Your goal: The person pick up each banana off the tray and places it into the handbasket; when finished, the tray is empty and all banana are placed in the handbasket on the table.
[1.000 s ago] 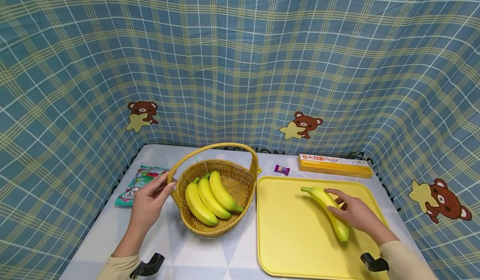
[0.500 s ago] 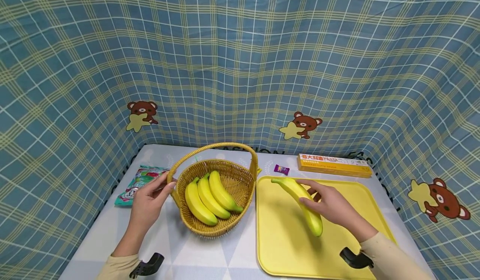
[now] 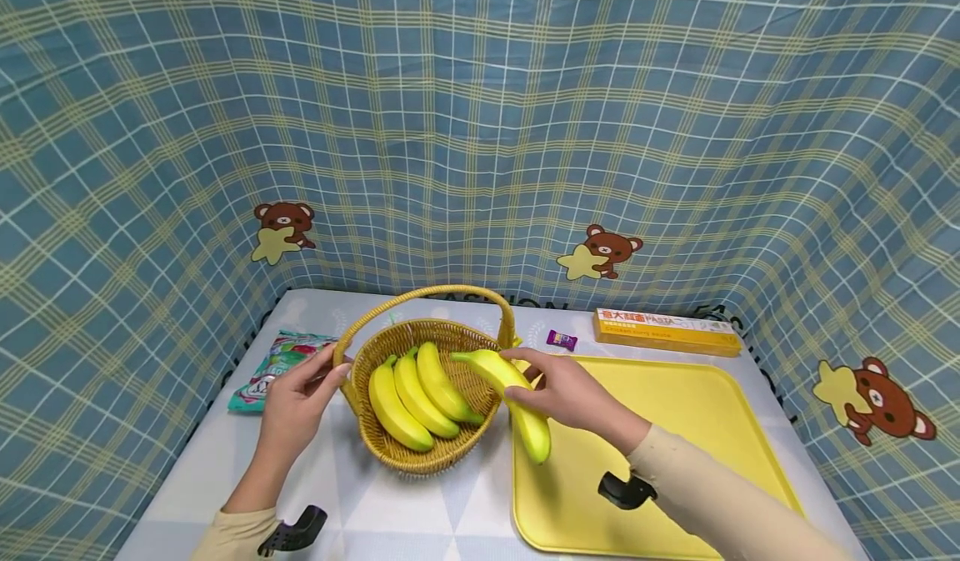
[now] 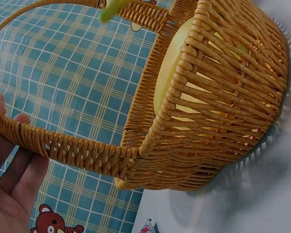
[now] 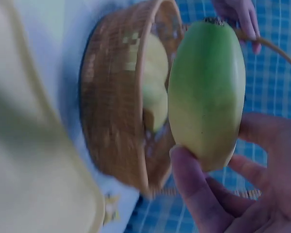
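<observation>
My left hand (image 3: 296, 407) grips the left side of the arched handle (image 4: 82, 153) of a wicker basket (image 3: 423, 463). Three bananas (image 3: 399, 407) lie side by side inside it. At the basket's right rim, my right hand (image 3: 558, 386) pinches a fourth banana (image 3: 531, 428) between thumb and fingers. The stem end of this banana is over the basket's opening and its other end over the left edge of the yellow tray (image 3: 622, 494). In the right wrist view the held banana (image 5: 208, 92) shows its greenish tip close to the camera, with the basket behind.
A teal snack bag (image 3: 273, 369) lies left of the basket, partly behind the left hand. Behind the tray are a small purple wrapped candy (image 3: 562, 340) and a long yellow pasta box (image 3: 667, 333). Plaid cloth (image 3: 480, 127) walls in the table's back and sides.
My right hand has lifted the banana off the tray and carried it left to the basket's right rim. The left hand and basket have stayed in place.
</observation>
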{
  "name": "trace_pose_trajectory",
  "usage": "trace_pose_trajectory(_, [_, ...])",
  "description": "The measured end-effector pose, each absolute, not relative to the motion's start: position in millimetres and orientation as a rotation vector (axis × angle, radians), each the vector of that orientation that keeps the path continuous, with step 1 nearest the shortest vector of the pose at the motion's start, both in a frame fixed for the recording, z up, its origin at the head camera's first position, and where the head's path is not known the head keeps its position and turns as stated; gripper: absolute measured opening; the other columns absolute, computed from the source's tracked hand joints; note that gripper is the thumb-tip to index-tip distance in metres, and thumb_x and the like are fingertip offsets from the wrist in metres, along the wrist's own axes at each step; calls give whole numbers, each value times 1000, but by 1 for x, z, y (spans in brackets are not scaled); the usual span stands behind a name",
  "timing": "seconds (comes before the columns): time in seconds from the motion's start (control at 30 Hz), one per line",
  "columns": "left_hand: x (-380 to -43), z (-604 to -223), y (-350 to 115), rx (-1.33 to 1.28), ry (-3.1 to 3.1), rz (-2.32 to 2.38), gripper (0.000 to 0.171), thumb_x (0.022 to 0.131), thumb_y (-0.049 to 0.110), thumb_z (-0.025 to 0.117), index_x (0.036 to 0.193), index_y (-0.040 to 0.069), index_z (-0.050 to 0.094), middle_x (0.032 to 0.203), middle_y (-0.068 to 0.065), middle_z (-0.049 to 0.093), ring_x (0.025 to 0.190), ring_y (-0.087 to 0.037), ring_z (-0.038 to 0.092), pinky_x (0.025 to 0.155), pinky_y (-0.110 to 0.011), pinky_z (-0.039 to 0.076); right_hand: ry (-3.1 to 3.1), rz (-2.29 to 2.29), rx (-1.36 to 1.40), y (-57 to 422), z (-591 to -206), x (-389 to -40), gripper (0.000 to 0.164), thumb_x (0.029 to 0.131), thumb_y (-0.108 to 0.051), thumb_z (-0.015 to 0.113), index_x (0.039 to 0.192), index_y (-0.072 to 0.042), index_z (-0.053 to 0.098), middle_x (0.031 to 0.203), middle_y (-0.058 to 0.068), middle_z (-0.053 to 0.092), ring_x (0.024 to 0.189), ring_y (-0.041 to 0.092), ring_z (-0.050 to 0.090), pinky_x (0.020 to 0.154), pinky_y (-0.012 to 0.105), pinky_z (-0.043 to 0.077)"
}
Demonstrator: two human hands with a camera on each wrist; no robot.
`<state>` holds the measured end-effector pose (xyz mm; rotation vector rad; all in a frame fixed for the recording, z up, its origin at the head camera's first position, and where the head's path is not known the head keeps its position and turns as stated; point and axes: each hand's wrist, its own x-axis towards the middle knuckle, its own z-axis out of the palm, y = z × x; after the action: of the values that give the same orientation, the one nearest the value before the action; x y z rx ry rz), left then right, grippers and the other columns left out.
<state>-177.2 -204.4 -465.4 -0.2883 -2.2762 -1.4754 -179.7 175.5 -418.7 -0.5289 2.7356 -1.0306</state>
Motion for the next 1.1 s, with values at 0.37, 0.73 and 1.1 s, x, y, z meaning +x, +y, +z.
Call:
trace_pose_trajectory(0.37, [-180,-469,-206,-292,-2280,-1486,40,97,9,71,136,3,65,110,-18,74,97,7,64,79,-12,56,2866,-838,-522,108,-432,-225,55,98,-35,68,148,-16,54,74,0,64,57,7,49,53,26,44])
trace_pose_trajectory(0.73, [-181,-468,-208,-297,-2288,-1447,40,97,10,71,136,4,66,108,-12,76,95,7,65,78,-11,56,2901,-543,-439,81,-454,-252,53,100,-30,66,149,-14,52,95,7,74,65,16,61,51,29,44])
trace_pose_trajectory(1.1, [-182,-468,-207,-300,-2282,-1457,40,97,9,71,136,4,66,108,-14,75,95,6,65,79,-12,56,2948,-334,-384,71,-471,-258,54,100,-28,69,149,-15,51,116,10,72,93,25,70,65,34,58])
